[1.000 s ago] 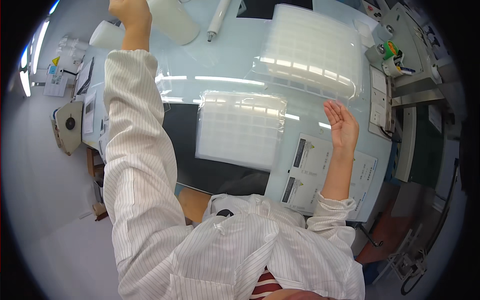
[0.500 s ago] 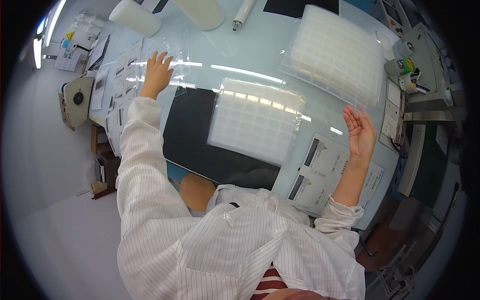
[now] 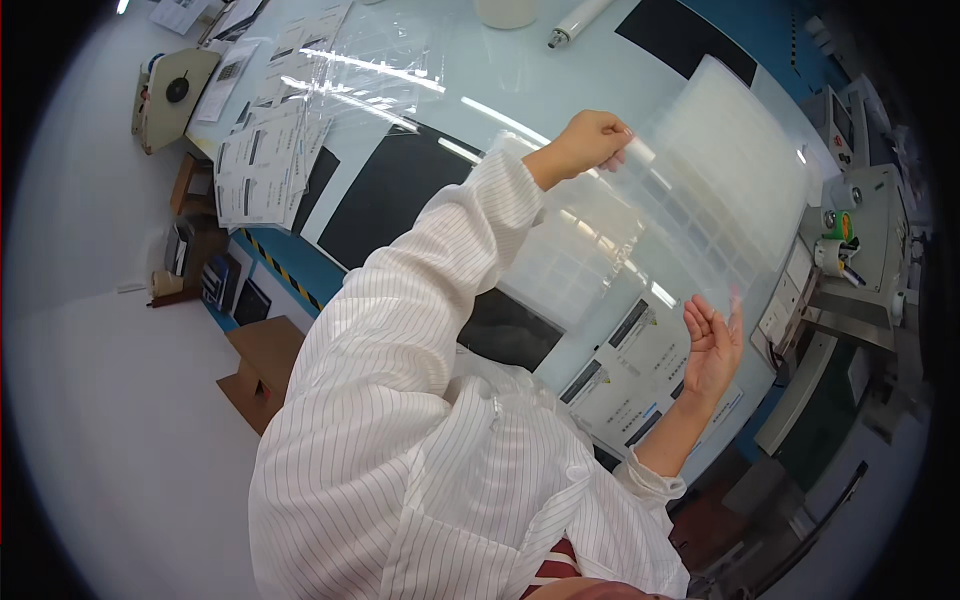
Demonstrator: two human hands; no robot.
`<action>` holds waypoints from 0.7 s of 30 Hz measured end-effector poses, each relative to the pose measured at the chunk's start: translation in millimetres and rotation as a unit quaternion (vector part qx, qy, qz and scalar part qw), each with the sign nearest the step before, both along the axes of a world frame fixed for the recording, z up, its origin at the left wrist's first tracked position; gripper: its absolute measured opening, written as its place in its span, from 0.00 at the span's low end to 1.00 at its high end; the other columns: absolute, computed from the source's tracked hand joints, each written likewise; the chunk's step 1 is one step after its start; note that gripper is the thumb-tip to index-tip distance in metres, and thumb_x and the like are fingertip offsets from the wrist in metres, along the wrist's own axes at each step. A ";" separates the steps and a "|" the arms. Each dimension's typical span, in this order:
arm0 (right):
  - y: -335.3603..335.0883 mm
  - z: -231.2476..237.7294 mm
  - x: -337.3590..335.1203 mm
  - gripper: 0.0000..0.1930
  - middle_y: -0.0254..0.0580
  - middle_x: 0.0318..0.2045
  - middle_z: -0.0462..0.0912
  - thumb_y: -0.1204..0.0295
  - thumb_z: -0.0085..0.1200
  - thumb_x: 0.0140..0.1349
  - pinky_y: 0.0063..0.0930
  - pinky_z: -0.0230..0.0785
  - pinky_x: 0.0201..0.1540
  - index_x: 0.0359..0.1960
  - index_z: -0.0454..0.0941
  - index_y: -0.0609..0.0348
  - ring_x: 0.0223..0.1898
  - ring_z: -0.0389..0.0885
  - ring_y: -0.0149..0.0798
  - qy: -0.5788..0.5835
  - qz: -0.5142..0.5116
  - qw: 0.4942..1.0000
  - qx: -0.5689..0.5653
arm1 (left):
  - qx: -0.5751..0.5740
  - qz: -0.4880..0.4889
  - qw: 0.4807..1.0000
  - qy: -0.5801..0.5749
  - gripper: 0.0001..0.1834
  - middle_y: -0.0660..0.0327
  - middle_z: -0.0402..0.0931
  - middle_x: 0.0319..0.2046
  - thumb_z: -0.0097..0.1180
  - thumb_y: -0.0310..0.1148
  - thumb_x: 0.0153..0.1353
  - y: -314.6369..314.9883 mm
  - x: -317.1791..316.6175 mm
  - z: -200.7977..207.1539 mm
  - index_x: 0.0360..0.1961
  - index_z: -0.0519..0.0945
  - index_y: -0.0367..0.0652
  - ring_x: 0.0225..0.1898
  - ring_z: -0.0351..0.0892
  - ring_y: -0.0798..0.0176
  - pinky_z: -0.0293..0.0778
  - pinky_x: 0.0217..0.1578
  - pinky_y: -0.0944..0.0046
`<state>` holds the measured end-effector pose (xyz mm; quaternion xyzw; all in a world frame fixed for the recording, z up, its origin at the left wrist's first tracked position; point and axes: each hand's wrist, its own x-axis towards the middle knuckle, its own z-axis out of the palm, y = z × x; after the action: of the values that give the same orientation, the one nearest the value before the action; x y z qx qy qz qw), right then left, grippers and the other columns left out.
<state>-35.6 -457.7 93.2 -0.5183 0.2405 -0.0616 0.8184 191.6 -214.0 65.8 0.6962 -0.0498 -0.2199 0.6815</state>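
My left hand [image 3: 595,142] is closed in a pinch at the left corner of a stack of translucent gridded trays [image 3: 735,150], on what looks like the top tray's edge. My right hand [image 3: 712,345] is palm up by the stack's near corner. Its fingers are loosely curled and its thumb stands apart, close to the tray's edge; contact there is unclear. Below my left forearm lies a gridded tray in a clear plastic bag [image 3: 570,265], partly hidden by my sleeve. It rests partly on a black mat [image 3: 390,190].
Clear plastic bags [image 3: 375,70] lie glossy at the far left. Beside them are printed sheets [image 3: 255,165]. A white roller [image 3: 580,22] and another black mat [image 3: 685,38] are at the back. Printed cards [image 3: 630,375] lie near my right arm, and a power strip [image 3: 785,305] runs along the right edge.
My left hand has swung right from the clear bags to the tray stack, and its spread fingers have closed. My right hand stays by the stack's near corner. The whole view has shifted.
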 end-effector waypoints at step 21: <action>129.6 -105.7 -55.6 0.09 0.48 0.21 0.79 0.73 0.52 0.63 0.25 0.73 0.18 0.33 0.67 0.66 0.16 0.78 0.35 0.235 0.155 0.959 -0.031 | 0.301 0.202 0.921 -0.145 0.06 0.68 0.72 0.22 0.54 0.29 0.63 171.5 -134.4 -107.3 0.37 0.78 0.37 0.23 0.68 0.77 0.67 0.26 0.74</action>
<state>-91.2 -328.1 -12.5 -0.5741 0.3409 0.1819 0.7218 57.2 -42.5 -41.5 0.8881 0.0628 0.0212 0.4549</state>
